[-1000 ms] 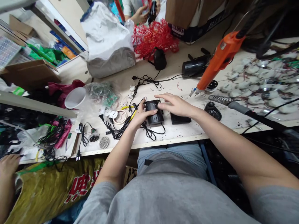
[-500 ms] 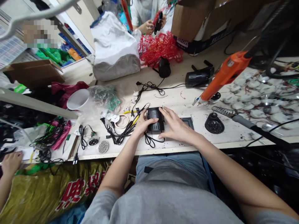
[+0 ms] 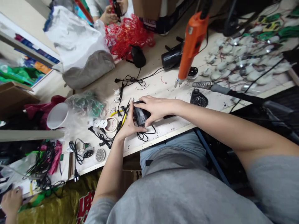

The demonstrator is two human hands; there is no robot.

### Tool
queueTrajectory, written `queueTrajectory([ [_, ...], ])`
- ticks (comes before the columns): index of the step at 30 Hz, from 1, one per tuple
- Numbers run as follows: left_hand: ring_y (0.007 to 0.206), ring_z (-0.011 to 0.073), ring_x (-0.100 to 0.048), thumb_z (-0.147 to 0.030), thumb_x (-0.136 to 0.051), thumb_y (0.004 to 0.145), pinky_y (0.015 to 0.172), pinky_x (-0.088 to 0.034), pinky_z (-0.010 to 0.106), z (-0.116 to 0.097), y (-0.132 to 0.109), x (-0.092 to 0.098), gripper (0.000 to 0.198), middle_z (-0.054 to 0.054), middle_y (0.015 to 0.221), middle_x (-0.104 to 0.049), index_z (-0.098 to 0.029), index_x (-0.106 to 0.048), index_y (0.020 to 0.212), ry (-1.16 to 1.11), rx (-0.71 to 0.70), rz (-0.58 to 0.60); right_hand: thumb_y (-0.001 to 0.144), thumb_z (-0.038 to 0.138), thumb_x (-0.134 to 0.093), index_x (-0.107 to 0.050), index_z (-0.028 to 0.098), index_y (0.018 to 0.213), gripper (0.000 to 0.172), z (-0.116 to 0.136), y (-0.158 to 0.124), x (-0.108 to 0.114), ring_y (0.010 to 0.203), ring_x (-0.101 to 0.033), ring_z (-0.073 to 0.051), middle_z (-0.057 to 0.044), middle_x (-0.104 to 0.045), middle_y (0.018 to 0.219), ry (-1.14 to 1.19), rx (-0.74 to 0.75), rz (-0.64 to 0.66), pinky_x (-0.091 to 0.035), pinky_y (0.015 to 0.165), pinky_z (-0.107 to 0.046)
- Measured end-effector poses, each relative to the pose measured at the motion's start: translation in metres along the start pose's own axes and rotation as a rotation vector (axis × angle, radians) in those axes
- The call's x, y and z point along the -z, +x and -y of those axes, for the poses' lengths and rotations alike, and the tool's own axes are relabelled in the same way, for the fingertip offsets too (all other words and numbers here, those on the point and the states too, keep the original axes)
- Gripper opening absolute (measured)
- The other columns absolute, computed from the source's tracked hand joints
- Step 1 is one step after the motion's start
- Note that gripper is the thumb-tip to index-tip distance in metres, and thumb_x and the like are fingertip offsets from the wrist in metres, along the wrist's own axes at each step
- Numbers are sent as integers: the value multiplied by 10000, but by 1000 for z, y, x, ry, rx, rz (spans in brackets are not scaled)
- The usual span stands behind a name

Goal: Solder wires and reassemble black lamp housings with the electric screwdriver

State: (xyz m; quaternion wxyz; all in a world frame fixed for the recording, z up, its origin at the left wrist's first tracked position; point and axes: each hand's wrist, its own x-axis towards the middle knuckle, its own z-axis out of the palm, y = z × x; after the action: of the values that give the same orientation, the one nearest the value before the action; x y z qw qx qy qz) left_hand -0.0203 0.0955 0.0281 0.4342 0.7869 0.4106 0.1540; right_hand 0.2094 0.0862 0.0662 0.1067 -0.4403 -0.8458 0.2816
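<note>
A black plastic housing (image 3: 140,116) with ribbed or slotted sides rests on the white workbench (image 3: 163,132). My left hand (image 3: 126,126) grips its left side, the thumb along the near edge. From the right, my right hand (image 3: 155,107) wraps over the top and right side, hiding part of the housing. A black cord (image 3: 142,136) loops on the bench just in front of it. Left of my left hand are a roll of tape (image 3: 111,124), yellow wires and black plug cords (image 3: 104,137).
An orange electric screwdriver (image 3: 192,43) hangs right of centre, above a soldering iron holder (image 3: 203,84) and a round black part (image 3: 199,98). Many small white wired parts (image 3: 233,59) cover the right. A white sack (image 3: 79,46), red netting (image 3: 128,34) and co-workers' hands (image 3: 109,14) are beyond.
My right hand has closed over the top of the housing. My left thumb has slid from its top to the near edge. The camera view has turned and shifted right.
</note>
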Motion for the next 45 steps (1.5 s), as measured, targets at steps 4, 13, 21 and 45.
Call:
queueTrajectory([
  [4, 1582, 345, -66, -577, -901, 606, 1278, -135, 514, 6, 3, -11, 1446, 154, 1706, -45, -299, 104, 1608, 83, -64, -106, 590, 435, -904, -402, 134, 1507, 1087, 6, -1, -1, 1219, -498, -370, -179, -482, 1349, -72, 13, -29, -509, 1001, -497],
  [13, 1545, 360, -238, -488, -900, 649, 1259, -231, 518, 10, 1, -18, 1367, 173, 1678, -192, -273, 38, 1621, 134, -111, -170, 686, 290, -804, -455, 119, 1423, 833, 7, -5, -8, 1163, -493, -347, -171, -472, 1280, -63, 55, -92, -517, 955, -482],
  [21, 1543, 365, -245, -399, -908, 631, 1252, -257, 499, 12, 3, -17, 1356, 180, 1689, -157, -251, 5, 1623, 140, -126, -163, 650, 306, -821, -450, 160, 1442, 887, 1, -3, -9, 1204, -473, -360, -148, -466, 1273, -21, 55, -103, -508, 1003, -534],
  [45, 1534, 369, -255, -184, -777, 659, 1193, -367, 508, 12, -3, -17, 1227, 137, 1705, -121, -252, -32, 1631, -16, -187, -40, 699, 524, -823, -331, 259, 1571, 1036, -26, -12, -21, 1416, -386, -428, -174, -337, 1531, 23, 64, -39, -390, 1161, -620],
])
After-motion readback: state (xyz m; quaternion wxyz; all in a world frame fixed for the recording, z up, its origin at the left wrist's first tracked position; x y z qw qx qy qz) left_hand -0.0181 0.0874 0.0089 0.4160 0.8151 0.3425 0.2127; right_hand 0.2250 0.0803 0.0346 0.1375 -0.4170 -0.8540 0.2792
